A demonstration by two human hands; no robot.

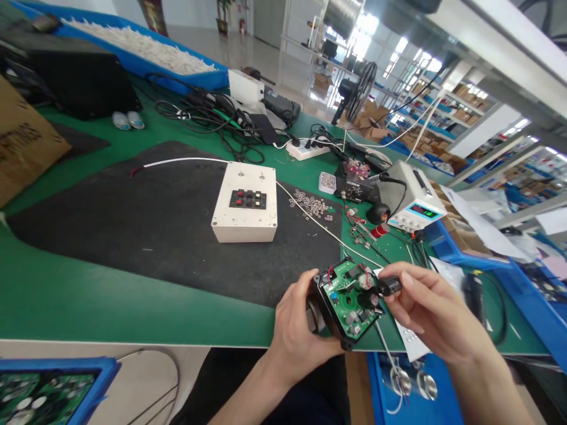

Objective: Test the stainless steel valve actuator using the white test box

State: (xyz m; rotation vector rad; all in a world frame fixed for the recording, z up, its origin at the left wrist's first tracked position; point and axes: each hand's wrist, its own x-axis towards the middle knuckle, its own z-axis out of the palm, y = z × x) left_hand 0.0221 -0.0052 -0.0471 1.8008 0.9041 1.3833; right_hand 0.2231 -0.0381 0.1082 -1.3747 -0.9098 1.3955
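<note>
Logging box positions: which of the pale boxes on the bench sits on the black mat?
The cream box with red and black buttons; the power supply with a green readout and the white box sit on green.

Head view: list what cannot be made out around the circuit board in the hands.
- Black housing under the circuit board: left hand and the board cover it.
- Black cylinder: right hand fingers hide its far end.
- Board markings: too small.
- Blue tray: cut by the bottom edge.

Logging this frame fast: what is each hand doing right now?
Left hand: closed around the black housing that carries the green circuit board.
Right hand: fingers pinched on a small black cylindrical part at the board's edge.
</note>
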